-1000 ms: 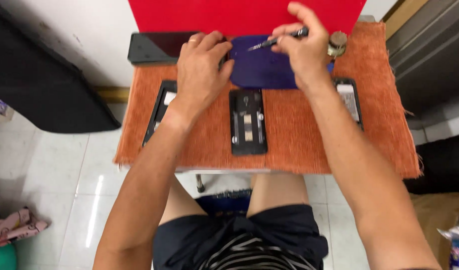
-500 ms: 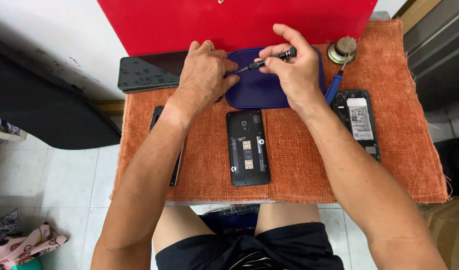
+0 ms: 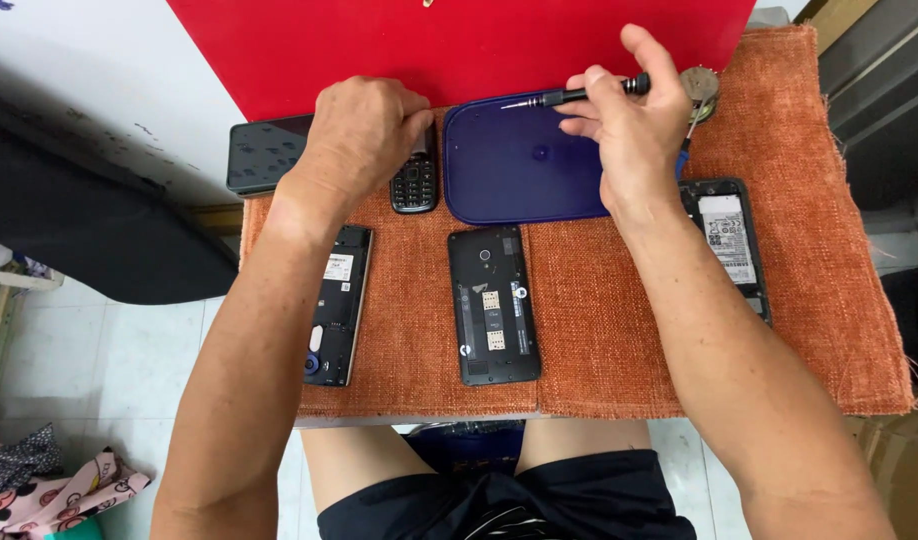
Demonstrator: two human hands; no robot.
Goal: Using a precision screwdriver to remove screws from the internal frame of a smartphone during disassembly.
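Observation:
My right hand (image 3: 634,125) grips a small black screwdriver (image 3: 569,97) above a dark blue tray (image 3: 524,165), its tip pointing left. My left hand (image 3: 364,130) rests on a small black keypad phone (image 3: 416,180) lying left of the tray, fingers curled over its top end. A black phone with its back cover off (image 3: 492,305) lies in the middle of the orange cloth (image 3: 589,330), in front of the tray. Both hands are apart from it.
Another opened phone (image 3: 334,305) lies under my left forearm and a third (image 3: 727,240) beside my right wrist. A dark smartphone (image 3: 269,152) sits at the back left. A round metal object (image 3: 699,85) stands behind the tray, before a red board (image 3: 459,40).
The view has closed in on the table. My left hand moved left off the tray onto the keypad phone. My right hand still holds the screwdriver over the tray.

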